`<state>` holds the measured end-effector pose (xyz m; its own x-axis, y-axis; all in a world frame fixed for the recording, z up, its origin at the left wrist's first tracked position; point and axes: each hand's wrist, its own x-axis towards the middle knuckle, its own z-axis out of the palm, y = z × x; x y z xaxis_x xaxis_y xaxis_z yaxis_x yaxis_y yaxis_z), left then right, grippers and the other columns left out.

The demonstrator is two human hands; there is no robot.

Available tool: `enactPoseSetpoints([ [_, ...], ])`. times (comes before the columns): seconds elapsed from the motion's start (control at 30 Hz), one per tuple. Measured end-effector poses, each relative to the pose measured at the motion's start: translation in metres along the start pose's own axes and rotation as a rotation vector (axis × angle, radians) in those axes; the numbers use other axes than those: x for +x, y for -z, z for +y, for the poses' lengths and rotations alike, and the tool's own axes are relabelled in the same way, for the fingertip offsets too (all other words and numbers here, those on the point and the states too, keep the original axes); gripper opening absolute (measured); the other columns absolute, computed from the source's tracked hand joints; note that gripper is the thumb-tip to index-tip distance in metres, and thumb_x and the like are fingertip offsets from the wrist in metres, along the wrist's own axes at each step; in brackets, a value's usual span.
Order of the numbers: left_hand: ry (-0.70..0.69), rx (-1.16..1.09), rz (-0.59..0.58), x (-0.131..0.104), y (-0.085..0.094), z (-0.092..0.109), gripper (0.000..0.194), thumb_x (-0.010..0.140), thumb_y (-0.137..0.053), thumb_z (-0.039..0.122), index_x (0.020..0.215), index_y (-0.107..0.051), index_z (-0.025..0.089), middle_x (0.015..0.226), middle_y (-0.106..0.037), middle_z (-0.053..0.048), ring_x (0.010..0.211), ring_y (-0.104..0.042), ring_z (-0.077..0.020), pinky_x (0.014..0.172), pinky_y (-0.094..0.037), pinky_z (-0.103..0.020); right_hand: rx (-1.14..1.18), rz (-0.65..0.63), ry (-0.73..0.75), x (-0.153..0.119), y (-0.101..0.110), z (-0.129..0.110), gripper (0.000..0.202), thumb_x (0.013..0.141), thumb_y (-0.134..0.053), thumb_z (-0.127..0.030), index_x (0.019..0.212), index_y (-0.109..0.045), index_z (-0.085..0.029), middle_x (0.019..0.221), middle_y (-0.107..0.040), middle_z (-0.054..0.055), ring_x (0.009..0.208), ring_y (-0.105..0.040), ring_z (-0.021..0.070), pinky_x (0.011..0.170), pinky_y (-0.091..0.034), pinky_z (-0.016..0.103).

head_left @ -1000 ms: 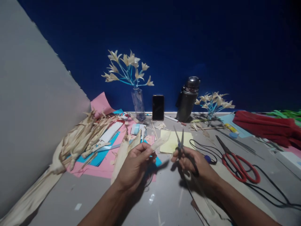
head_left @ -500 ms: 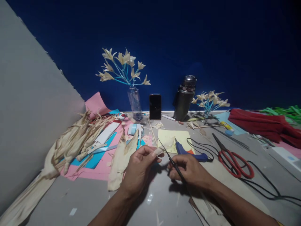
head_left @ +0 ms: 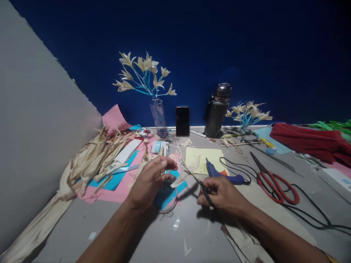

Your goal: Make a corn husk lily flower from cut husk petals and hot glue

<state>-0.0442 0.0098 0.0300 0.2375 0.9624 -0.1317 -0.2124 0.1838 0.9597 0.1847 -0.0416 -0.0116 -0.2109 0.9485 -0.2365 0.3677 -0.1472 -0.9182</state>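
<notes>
My right hand (head_left: 219, 193) is closed on a thin dark rod (head_left: 205, 191), which points up and to the left. A pale husk petal (head_left: 189, 173) is at the rod's far end. Left of that petal, my left hand (head_left: 152, 179) has its fingers apart and holds nothing. Below it lie blue paper (head_left: 166, 197) and a thin curved strip (head_left: 174, 204). A blue glue gun (head_left: 225, 173) rests beside the yellow paper (head_left: 192, 155), just beyond my right hand.
Red-handled scissors (head_left: 276, 188) and a black cord lie at the right. Dried husks (head_left: 85, 160) are piled at the left. Along the blue wall stand a glass vase (head_left: 159, 118), a phone (head_left: 182, 121), a flask (head_left: 218, 109) and a smaller flower bunch (head_left: 248, 115).
My left hand has let go of the petal, opened and moved left. The petal now stays at the rod's end. The wide husk piece near my left hand has shifted, and blue paper shows below.
</notes>
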Motion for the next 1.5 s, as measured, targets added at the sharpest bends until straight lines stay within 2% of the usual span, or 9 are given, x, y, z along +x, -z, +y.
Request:
enactPoseSetpoints([
  [0.13, -0.004, 0.390, -0.218, 0.017, 0.005, 0.027, 0.032, 0.082, -0.066, 0.045, 0.081, -0.077, 0.015, 0.094, -0.070, -0.011, 0.095, -0.061, -0.0259, 0.075, -0.048, -0.032, -0.188, -0.039, 0.058, -0.002, -0.001, 0.000, 0.031, 0.068, -0.080, -0.038, 0.061, -0.059, -0.017, 0.056, -0.045, -0.005, 0.057, -0.039, 0.0112, 0.052, -0.026, 0.025],
  [0.23, 0.027, 0.551, -0.359, 0.030, -0.004, 0.034, 0.024, 0.076, -0.072, 0.039, 0.073, -0.077, 0.016, 0.075, -0.070, -0.008, 0.074, -0.060, -0.0204, 0.065, -0.043, -0.028, -0.276, -0.057, 0.098, -0.001, -0.001, 0.001, 0.038, 0.069, -0.080, -0.043, 0.058, -0.055, -0.018, 0.056, -0.045, -0.006, 0.056, -0.038, 0.0107, 0.052, -0.025, 0.025],
  [0.53, 0.141, 0.518, -0.482, 0.043, -0.023, 0.025, 0.015, 0.067, -0.075, 0.027, 0.059, -0.071, 0.015, 0.056, -0.064, -0.002, 0.052, -0.052, -0.0128, 0.055, -0.037, -0.025, -0.444, -0.033, 0.113, 0.003, 0.000, 0.005, 0.044, 0.069, -0.082, -0.048, 0.051, -0.054, -0.018, 0.050, -0.046, -0.004, 0.051, -0.037, 0.0115, 0.052, -0.021, 0.028],
  [0.63, 0.130, 0.427, -0.457, 0.044, -0.021, 0.024, 0.014, 0.066, -0.077, 0.025, 0.060, -0.071, 0.015, 0.058, -0.063, -0.002, 0.056, -0.053, -0.0124, 0.059, -0.040, -0.025, -0.475, -0.031, 0.086, 0.003, 0.000, 0.004, 0.043, 0.071, -0.080, -0.047, 0.050, -0.055, -0.019, 0.049, -0.047, -0.003, 0.050, -0.037, 0.0119, 0.051, -0.019, 0.029],
  [0.73, 0.042, 0.235, -0.272, 0.048, -0.014, 0.025, 0.016, 0.067, -0.080, 0.026, 0.063, -0.069, 0.015, 0.061, -0.061, 0.000, 0.058, -0.051, -0.0098, 0.060, -0.042, -0.023, -0.482, 0.002, 0.063, 0.002, -0.001, 0.001, 0.040, 0.069, -0.082, -0.042, 0.050, -0.054, -0.019, 0.052, -0.051, -0.001, 0.051, -0.041, 0.0132, 0.052, -0.020, 0.029],
  [0.87, 0.059, -0.087, -0.076, 0.050, -0.005, 0.026, 0.026, 0.068, -0.083, 0.030, 0.065, -0.062, 0.014, 0.055, -0.050, 0.004, 0.053, -0.048, -0.0076, 0.053, -0.040, -0.019, -0.150, 0.106, 0.028, 0.001, -0.004, -0.003, 0.030, 0.069, -0.080, -0.037, 0.060, -0.058, -0.019, 0.060, -0.055, 0.000, 0.057, -0.047, 0.0149, 0.053, -0.029, 0.027],
  [1.03, 0.190, -0.225, -0.114, 0.032, -0.024, 0.004, 0.029, 0.067, -0.085, 0.028, 0.069, -0.060, 0.014, 0.059, -0.052, 0.003, 0.054, -0.050, -0.0072, 0.049, -0.038, -0.017, 0.476, 0.223, 0.006, 0.000, -0.005, -0.010, 0.038, 0.066, -0.082, -0.035, 0.095, -0.064, -0.019, 0.079, -0.063, 0.001, 0.065, -0.057, 0.0157, 0.057, -0.044, 0.028],
  [1.23, 0.300, -0.238, -0.180, 0.013, -0.056, -0.035, 0.031, 0.070, -0.083, 0.034, 0.067, -0.060, 0.014, 0.058, -0.055, 0.000, 0.051, -0.048, -0.0072, 0.047, -0.034, -0.017, 0.479, 0.279, 0.044, 0.003, -0.004, -0.012, 0.041, 0.059, -0.087, -0.036, 0.084, -0.059, -0.019, 0.067, -0.059, -0.003, 0.061, -0.057, 0.0145, 0.056, -0.046, 0.027],
  [1.5, 0.229, -0.187, -0.210, 0.008, -0.056, -0.046, 0.028, 0.075, -0.078, 0.036, 0.070, -0.061, 0.015, 0.062, -0.058, -0.001, 0.053, -0.048, -0.0085, 0.051, -0.037, -0.020, 0.564, 0.251, 0.035, 0.005, -0.003, -0.011, 0.044, 0.058, -0.088, -0.040, 0.079, -0.057, -0.018, 0.069, -0.063, 0.000, 0.063, -0.059, 0.0148, 0.063, -0.049, 0.029],
])
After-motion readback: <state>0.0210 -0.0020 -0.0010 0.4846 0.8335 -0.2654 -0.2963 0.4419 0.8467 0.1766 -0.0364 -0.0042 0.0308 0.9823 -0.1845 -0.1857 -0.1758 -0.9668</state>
